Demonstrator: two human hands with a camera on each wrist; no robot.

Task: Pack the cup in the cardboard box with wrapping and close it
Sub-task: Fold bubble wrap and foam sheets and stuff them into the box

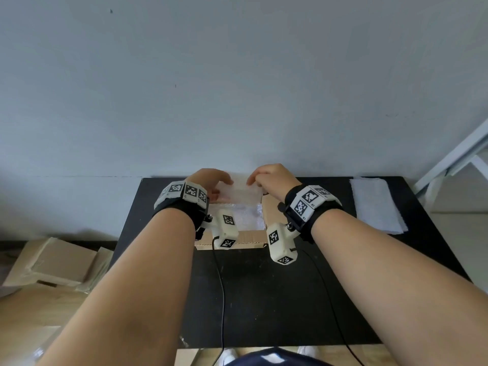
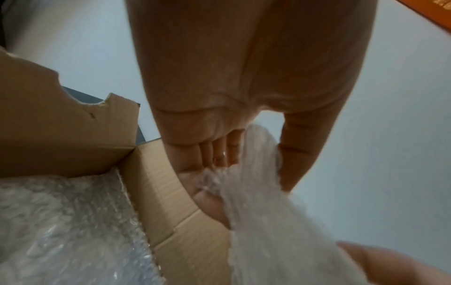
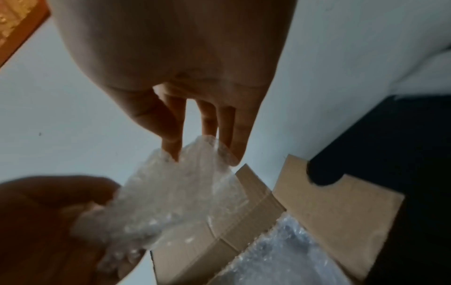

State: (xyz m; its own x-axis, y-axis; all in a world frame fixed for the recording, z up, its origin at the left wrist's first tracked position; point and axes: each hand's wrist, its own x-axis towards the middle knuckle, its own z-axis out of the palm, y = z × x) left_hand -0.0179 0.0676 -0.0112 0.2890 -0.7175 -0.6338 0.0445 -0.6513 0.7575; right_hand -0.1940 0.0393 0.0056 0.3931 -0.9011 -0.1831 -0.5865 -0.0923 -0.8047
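An open cardboard box sits on the black table, lined with bubble wrap. Above its far edge both hands hold up a sheet of bubble wrap. My left hand pinches the sheet's left end between thumb and fingers. My right hand pinches the right end with thumb and fingertips. The held sheet hangs over the box's far wall. In the right wrist view the sheet spans to the left hand. No cup is visible.
A stack of white foam sheets lies at the table's right. Flattened cardboard lies on the floor at left. The box's side flaps stand open. Two cables trail across the black table toward me. A white frame leans at far right.
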